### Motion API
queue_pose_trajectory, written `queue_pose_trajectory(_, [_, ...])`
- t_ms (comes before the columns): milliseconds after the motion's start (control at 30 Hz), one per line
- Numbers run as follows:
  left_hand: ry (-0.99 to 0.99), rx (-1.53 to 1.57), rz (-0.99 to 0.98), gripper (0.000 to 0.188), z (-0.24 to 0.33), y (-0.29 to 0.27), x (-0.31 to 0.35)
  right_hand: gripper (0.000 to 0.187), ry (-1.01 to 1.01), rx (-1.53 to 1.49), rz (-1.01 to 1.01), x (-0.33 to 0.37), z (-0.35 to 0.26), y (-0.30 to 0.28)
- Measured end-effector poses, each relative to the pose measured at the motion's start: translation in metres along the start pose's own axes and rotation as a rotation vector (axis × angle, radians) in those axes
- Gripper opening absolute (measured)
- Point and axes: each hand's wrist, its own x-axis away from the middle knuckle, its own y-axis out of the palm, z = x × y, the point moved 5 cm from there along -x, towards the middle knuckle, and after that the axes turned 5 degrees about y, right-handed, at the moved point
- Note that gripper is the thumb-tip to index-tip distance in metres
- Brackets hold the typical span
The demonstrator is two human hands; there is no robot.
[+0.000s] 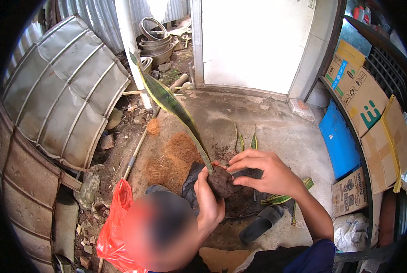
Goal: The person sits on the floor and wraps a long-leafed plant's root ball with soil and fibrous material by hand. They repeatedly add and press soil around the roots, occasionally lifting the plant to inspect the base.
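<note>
A clump of dark soil (224, 185) rests in my left hand (208, 200), whose fingers are wrapped round its side. From the clump a long, yellow-edged green snake plant leaf (169, 102) slants up to the far left. My right hand (269, 175) is at the clump's right side, fingers stretched and apart from the thumb, with the tips at or against the soil. Below the hands lie loose dark soil and black plastic (192, 179). A blurred patch covers my left forearm.
Brown fibre (178, 157) lies to the left, near a red plastic bag (114, 223). Small snake plants (254, 139) and cut leaves (276, 199) lie beyond and right. A dark slipper (261, 224) is close by. Cardboard boxes (360, 100) and a blue panel (339, 141) line the right.
</note>
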Motion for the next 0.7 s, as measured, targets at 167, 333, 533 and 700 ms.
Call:
queue_pose_trajectory(167, [-0.014,-0.029,-0.034,0.029,-0.007,-0.005,-0.003,0.017,-0.012,0.046,0.023,0.003,0.001,0.006])
queue_pose_trajectory(333, [-0.025,-0.034,-0.03,0.029,-0.009,-0.004,-0.001,0.012,-0.037,0.092,0.031,0.003,0.002,0.007])
queue_pose_trajectory(533, [-0.029,0.038,0.016,0.028,-0.007,0.0,0.003,0.011,-0.059,0.075,0.037,0.003,0.008,0.014])
queue_pose_trajectory(700, [-0.044,-0.052,-0.034,0.029,-0.008,-0.003,0.001,0.011,-0.075,0.016,0.032,0.002,0.008,0.014])
